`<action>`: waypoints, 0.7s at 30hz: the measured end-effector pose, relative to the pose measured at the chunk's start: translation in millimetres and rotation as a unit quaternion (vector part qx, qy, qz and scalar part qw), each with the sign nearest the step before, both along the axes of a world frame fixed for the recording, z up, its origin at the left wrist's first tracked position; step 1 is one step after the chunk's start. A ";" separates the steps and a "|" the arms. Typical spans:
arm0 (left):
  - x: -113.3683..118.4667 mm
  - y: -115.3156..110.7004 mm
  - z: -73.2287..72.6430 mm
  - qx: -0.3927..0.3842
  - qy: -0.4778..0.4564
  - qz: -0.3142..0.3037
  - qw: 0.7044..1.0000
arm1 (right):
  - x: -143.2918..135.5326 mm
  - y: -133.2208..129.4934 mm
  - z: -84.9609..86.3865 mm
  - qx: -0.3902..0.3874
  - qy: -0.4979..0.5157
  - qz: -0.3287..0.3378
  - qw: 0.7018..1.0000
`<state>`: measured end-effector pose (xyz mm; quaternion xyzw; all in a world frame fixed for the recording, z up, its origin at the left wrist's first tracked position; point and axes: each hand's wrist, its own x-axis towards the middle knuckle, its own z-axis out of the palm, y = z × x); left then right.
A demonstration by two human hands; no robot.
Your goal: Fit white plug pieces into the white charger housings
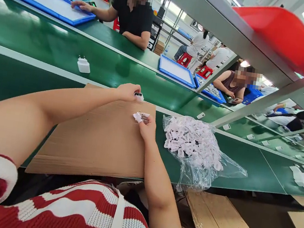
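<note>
My left hand [128, 91] is closed around a small white charger [139, 97] with a dark end, just above the far edge of a flat cardboard sheet [93, 139]. Nearer to me, my right hand [147, 126] hovers over the sheet's right side, its fingers bent together. White coverings show on its thumb and fingertips; whether a small piece sits between them I cannot make out. To its right lies an open clear plastic bag [200, 171] heaped with small white plastic parts [191, 139].
A white plug charger [83, 65] stands on the green conveyor belt [113, 70], with more white pieces [201, 115] farther right. Across it are blue trays [177, 71] and seated co-workers [136, 16]. A metal shelf with a red bin [289, 35] hangs overhead. An open carton [227, 220] is at lower right.
</note>
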<state>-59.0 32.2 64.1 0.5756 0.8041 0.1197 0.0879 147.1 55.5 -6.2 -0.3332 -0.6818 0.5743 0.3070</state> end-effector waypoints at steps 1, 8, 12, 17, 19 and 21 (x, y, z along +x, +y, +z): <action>2.8 -15.8 0.2 -0.006 -0.018 -0.001 1.000 | 0.0 0.2 0.4 -0.004 0.007 -0.010 1.000; 39.4 -131.7 -19.3 0.037 -0.131 0.002 0.991 | -0.8 -9.2 5.1 -0.029 0.037 0.008 0.999; 54.8 -150.3 -41.2 0.120 -0.249 0.069 0.959 | -3.8 -22.8 5.7 0.012 0.037 0.051 0.998; 60.1 -141.3 -61.6 0.178 -0.374 0.093 0.905 | -1.8 -37.8 8.3 0.101 0.036 0.071 0.992; 59.6 -138.8 -66.0 0.186 -0.389 0.088 0.898 | -1.0 -41.3 9.5 0.146 0.021 0.075 0.986; 58.4 -138.0 -69.6 0.193 -0.400 0.075 0.893 | -1.7 -43.6 9.8 0.197 0.002 0.082 0.977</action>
